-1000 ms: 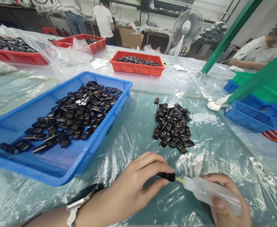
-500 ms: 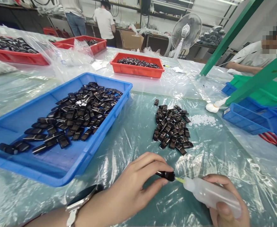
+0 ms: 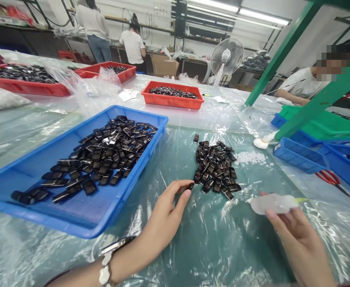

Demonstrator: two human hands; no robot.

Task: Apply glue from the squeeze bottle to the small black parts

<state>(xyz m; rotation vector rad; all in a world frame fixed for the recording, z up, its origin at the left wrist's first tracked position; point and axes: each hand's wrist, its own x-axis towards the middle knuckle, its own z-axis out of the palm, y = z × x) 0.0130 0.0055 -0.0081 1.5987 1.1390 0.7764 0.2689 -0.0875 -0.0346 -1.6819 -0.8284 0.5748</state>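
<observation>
Between thumb and fingertips, my left hand [image 3: 169,207] pinches a small black glossy piece [image 3: 189,186], close to the lower left edge of a pile of similar pieces [image 3: 215,165]. My right hand [image 3: 300,235] grips a translucent white squeeze bottle [image 3: 272,203] with a yellow-green nozzle, which points right, away from the left hand. Small white bits [image 3: 251,158] lie spread just right of the pile. A large blue tray [image 3: 100,233] at the left holds many of the black pieces with a few white ones on top.
Red trays of dark parts [image 3: 172,103] stand farther back. On the right are blue bins [image 3: 300,156], red-handled scissors [image 3: 329,177], a green post [image 3: 279,56] and a seated person [image 3: 297,85]. A fan [image 3: 226,57] and two people stand in the background.
The left hand has moved up and left towards the pile with its black piece. The right hand has drawn away to the right, and the bottle's nozzle, earlier at the piece, has swung round to the right.
</observation>
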